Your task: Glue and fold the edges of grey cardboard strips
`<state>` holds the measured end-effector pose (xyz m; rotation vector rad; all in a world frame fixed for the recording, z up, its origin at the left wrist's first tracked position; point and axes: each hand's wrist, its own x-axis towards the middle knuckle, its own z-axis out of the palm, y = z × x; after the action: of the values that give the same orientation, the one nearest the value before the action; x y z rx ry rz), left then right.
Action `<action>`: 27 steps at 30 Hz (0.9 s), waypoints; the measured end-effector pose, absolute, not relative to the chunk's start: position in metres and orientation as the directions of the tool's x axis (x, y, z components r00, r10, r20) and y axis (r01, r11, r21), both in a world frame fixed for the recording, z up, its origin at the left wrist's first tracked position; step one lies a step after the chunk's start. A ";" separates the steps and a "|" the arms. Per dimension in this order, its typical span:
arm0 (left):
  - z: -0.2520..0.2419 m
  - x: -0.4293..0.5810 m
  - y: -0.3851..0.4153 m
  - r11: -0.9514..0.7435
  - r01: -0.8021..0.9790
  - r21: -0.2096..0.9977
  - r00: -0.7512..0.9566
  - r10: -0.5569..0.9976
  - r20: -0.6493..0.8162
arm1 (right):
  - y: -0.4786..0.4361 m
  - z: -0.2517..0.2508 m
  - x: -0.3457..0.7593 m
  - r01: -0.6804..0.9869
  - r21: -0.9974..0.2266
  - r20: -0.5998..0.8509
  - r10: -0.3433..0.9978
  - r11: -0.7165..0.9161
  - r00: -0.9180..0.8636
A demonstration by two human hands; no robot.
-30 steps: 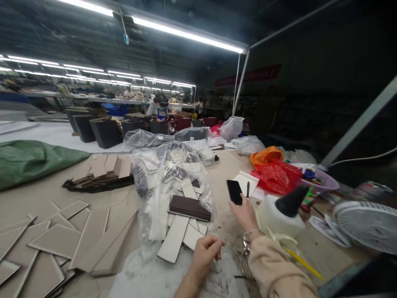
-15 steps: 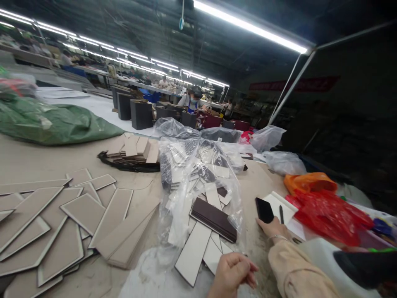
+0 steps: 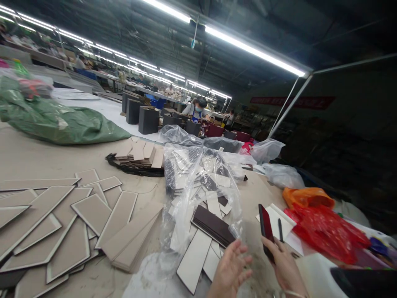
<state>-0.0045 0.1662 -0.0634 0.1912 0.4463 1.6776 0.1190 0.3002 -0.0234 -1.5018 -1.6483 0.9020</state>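
Observation:
My right hand [image 3: 283, 263] grips a black smartphone [image 3: 266, 231] by its lower end, tilted up off the table. Fingers spread and holding nothing, my left hand [image 3: 231, 269] hovers just in front of a stack of dark brown strips [image 3: 212, 225]. Those strips rest on white cut panels [image 3: 194, 258] partly inside a clear plastic bag [image 3: 182, 207]. Beside the phone a pen [image 3: 281, 229] lies on white paper [image 3: 290, 231].
Flat beige panels with pale edges [image 3: 89, 211] spread over the left of the table, near a beige stack [image 3: 133, 236]. Further back lie a green sheet [image 3: 71, 124] and more strips [image 3: 139, 151]. Red [image 3: 328, 229] and orange [image 3: 307, 196] bags lie right. A person [image 3: 197, 109] works beyond.
My right hand has closed on the phone and lifted it from the table, tilting it. My left hand has opened its curled fingers. The view has shifted slightly.

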 end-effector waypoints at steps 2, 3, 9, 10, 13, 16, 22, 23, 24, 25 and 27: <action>-0.058 -0.008 0.162 -0.149 -0.920 0.363 -0.192 0.978 -0.086 | 0.259 -0.017 0.108 0.345 -0.938 -0.003 0.993 0.037 -0.115; -0.054 -0.009 0.160 -0.178 -0.922 0.343 -0.209 0.976 -0.056 | 0.241 -0.015 0.101 0.296 -0.955 -0.012 0.991 0.029 -0.135; -0.035 -0.020 0.150 -0.230 -0.936 0.267 -0.253 0.966 -0.056 | 0.183 -0.022 0.062 0.331 -0.938 0.025 0.976 0.098 -0.217; -0.034 -0.022 0.149 -0.208 -0.943 0.261 -0.239 0.966 -0.095 | 0.180 -0.024 0.059 0.350 -0.930 0.037 0.974 0.116 -0.225; -0.034 -0.028 0.148 -0.118 -0.966 0.230 -0.157 0.975 -0.158 | 0.174 -0.025 0.055 0.369 -0.916 0.052 0.960 0.155 -0.274; -0.035 -0.030 0.147 -0.059 -0.976 0.210 -0.090 0.986 -0.143 | 0.172 -0.020 0.056 0.420 -0.891 0.041 0.953 0.171 -0.301; -0.036 -0.027 0.147 -0.010 -0.978 0.210 -0.039 0.990 -0.134 | 0.166 -0.015 0.058 0.520 -0.820 0.120 0.959 0.241 -0.255; -0.036 -0.028 0.146 -0.003 -0.978 0.209 -0.031 0.991 -0.132 | 0.165 -0.015 0.058 0.530 -0.811 0.131 0.959 0.249 -0.250; -0.037 -0.029 0.146 0.009 -0.978 0.208 -0.018 0.992 -0.127 | 0.164 -0.015 0.059 0.535 -0.803 0.139 0.956 0.260 -0.257; -0.037 -0.031 0.146 0.024 -0.978 0.208 -0.001 0.993 -0.120 | 0.163 -0.014 0.061 0.539 -0.796 0.143 0.950 0.277 -0.277; -0.037 -0.035 0.145 0.052 -0.976 0.211 0.031 0.995 -0.100 | 0.163 -0.013 0.066 0.536 -0.778 0.150 0.925 0.329 -0.349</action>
<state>-0.0353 0.1453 -0.0366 0.0931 0.2433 1.5209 0.0663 0.1628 -0.0126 -1.2793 -2.0042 0.8486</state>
